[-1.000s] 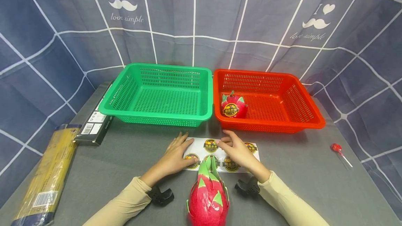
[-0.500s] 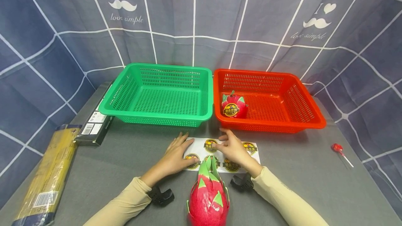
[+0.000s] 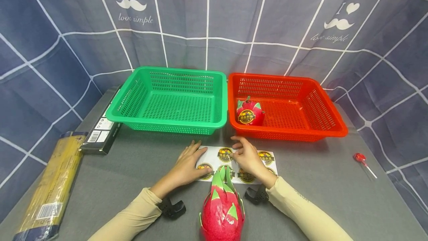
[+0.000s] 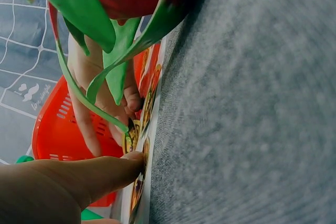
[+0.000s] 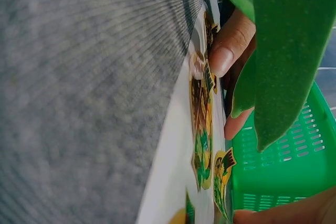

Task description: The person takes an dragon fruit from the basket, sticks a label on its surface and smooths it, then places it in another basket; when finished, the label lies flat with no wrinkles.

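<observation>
A white sheet of round fruit stickers (image 3: 210, 151) lies on the grey table. My left hand (image 3: 188, 164) rests at its left end with fingers extended; in the left wrist view the thumb (image 4: 113, 174) presses on the sheet. My right hand (image 3: 249, 159) is over the sheet's middle, its fingertips pinching the right edge of the upper-row sticker (image 3: 224, 154). That sticker (image 5: 223, 177) stands partly raised from the sheet in the right wrist view. A pink dragon fruit (image 3: 222, 211) with green leaf tips lies in front, its tips overlapping the sheet and hiding part of a lower sticker.
Behind the sheet stand a green basket (image 3: 167, 125) and a red basket (image 3: 287, 133). A smaller dragon fruit (image 3: 249, 111) bearing a sticker sits in the red one. At left lie a black box (image 3: 100, 137) and a yellow packet (image 3: 53, 185); at right, a red lollipop (image 3: 360, 157).
My right hand has shifted slightly left, its fingers drawing in at the upper sticker's right edge. The left hand and the dragon fruit have stayed in place.
</observation>
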Action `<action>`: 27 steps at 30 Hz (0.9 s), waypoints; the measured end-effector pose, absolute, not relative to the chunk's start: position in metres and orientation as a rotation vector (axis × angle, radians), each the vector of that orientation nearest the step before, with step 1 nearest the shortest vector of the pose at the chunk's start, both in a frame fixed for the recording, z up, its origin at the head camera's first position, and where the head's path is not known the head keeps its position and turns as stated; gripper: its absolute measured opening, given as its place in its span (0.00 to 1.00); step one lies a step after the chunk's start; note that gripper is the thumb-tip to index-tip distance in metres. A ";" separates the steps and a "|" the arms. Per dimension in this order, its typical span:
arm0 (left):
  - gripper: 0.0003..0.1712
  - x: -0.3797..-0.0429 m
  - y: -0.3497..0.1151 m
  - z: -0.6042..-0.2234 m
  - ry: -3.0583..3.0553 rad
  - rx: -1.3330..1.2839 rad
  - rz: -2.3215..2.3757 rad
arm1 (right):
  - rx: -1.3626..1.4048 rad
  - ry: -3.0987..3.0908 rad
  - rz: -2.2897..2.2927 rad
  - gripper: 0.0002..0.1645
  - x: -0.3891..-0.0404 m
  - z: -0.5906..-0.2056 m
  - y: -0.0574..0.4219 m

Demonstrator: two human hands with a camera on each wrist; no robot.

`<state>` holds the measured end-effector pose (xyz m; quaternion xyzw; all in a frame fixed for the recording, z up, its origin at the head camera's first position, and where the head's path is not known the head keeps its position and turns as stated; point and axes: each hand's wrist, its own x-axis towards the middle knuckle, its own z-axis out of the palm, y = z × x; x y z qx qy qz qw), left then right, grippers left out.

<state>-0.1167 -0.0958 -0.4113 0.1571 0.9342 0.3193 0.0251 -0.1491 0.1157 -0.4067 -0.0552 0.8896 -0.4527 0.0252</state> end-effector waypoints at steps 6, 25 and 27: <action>0.39 -0.117 -0.095 -0.412 2.892 0.483 0.968 | -0.282 2.724 -1.369 0.30 -0.149 -0.408 0.118; 0.39 -0.117 -0.096 -0.413 2.895 0.500 0.977 | -0.615 2.685 -1.268 0.24 -0.150 -0.408 0.120; 0.39 -0.117 -0.096 -0.413 2.897 0.501 0.979 | -0.593 2.682 -1.268 0.24 -0.150 -0.408 0.120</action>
